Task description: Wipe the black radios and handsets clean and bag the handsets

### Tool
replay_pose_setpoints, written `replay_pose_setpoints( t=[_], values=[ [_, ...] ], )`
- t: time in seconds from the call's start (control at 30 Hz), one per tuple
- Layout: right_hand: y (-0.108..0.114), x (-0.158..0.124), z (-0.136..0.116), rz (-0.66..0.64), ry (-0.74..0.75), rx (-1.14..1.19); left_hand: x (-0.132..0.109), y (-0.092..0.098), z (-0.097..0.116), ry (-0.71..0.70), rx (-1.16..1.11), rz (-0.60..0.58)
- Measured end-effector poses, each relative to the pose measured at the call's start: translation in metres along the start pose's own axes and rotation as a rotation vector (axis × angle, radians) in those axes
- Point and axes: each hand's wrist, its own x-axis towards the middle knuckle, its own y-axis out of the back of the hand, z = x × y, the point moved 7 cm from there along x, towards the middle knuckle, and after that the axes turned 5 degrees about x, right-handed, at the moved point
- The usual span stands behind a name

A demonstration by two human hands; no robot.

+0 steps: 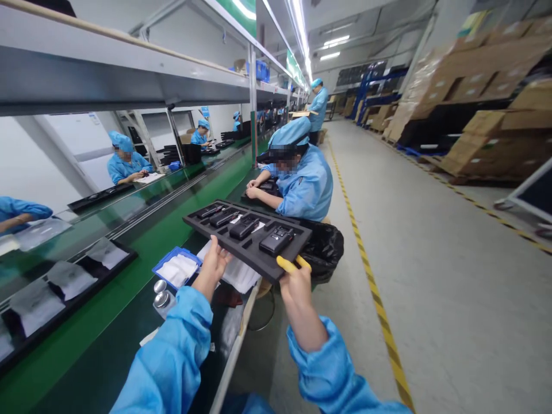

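A black foam tray [254,256] is held up over the edge of the workbench, tilted, with several black handheld devices [276,239] in its cutouts. At its near left side my left hand [214,263] grips the edge, thumb on top and fingers underneath. My right hand [295,282] holds the near right corner, and yellow covers [286,265] show on its fingertips. Below the tray, a blue bin [177,250] with white cloths or papers stands beside my left hand. A metal-capped bottle [163,298] is close to my left forearm.
To the left runs a green conveyor [103,305], carrying another black tray [125,257] with pale bags. A co-worker [302,172] sits just beyond my tray, near a black plastic bag [325,250]. An overhead shelf [129,75] spans the left. Stacked cartons [495,138] stand right, past a yellow-black floor line [366,259].
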Motion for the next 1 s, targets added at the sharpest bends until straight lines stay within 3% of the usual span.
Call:
replay_pose_setpoints(
  t=[0.17,0.3,0.4,0.53,0.67,0.77,0.9,1.0],
  values=[
    [0.026,-0.028,-0.034,-0.060,-0.040,-0.007,-0.024,0.020,0.018,-0.058,-0.172,0.077],
    [0.023,-0.051,-0.045,-0.224,-0.090,0.005,-0.061,0.049,0.040,-0.083,-0.224,0.091],
    [0.013,-0.066,-0.039,-0.358,-0.143,0.010,-0.094,0.088,0.057,-0.148,-0.234,0.128],
    [-0.003,-0.090,-0.009,-0.548,-0.286,-0.015,-0.154,0.164,0.065,-0.286,-0.165,0.213],
    [-0.020,-0.130,0.040,-0.752,-0.491,-0.097,-0.233,0.243,0.042,-0.351,-0.191,0.427],
    [-0.030,-0.169,0.076,-0.886,-0.634,-0.202,-0.295,0.290,0.014,-0.378,-0.260,0.629],
    [-0.038,-0.223,0.118,-1.031,-0.806,-0.378,-0.369,0.332,-0.028,-0.429,-0.349,0.866],
    [-0.038,-0.257,0.146,-1.090,-0.903,-0.496,-0.410,0.349,-0.064,-0.437,-0.405,1.015]
  ],
)
